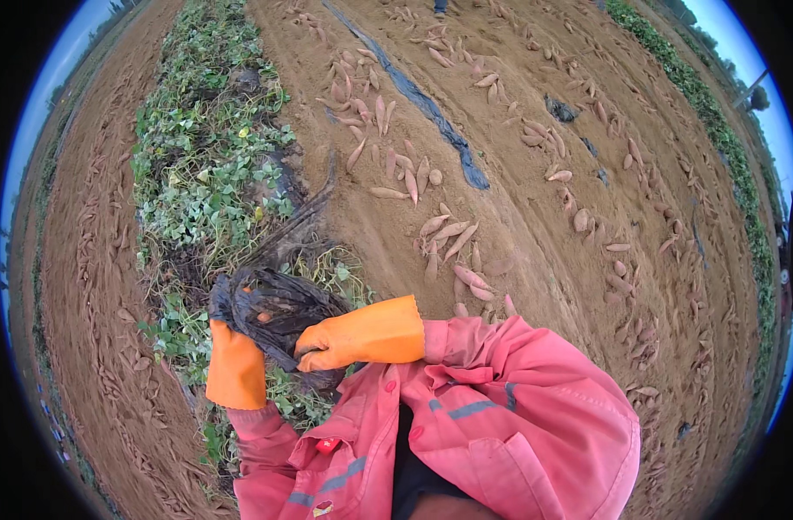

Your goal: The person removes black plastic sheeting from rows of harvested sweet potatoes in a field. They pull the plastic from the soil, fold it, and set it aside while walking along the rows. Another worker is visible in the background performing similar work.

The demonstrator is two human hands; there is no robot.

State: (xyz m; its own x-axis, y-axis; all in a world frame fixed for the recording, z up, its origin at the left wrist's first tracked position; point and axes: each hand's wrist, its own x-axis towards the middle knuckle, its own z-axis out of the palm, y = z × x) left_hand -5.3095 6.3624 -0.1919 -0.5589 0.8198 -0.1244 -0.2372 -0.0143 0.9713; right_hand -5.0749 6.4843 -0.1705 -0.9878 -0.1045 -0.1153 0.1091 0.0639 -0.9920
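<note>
My left hand [235, 364], in an orange rubber glove, grips the left side of a bunched sheet of black plastic mulch film [273, 312]. Bits of orange glove show through the film near its top. My right hand [331, 341], gloved the same way, has its fingers closed on the film's right side. From the bundle, a twisted strip of film [299, 214] runs up and away over the soil. Below and around the bundle lie green sweet potato vines [208, 195], partly hidden by the film and my hands.
Dug sweet potatoes [448, 234] lie in rows on brown soil to the right. A long strip of black film [429, 110] stretches between rows, and a crumpled film scrap [560, 109] sits farther right. A person's leg [440, 8] shows at the top edge.
</note>
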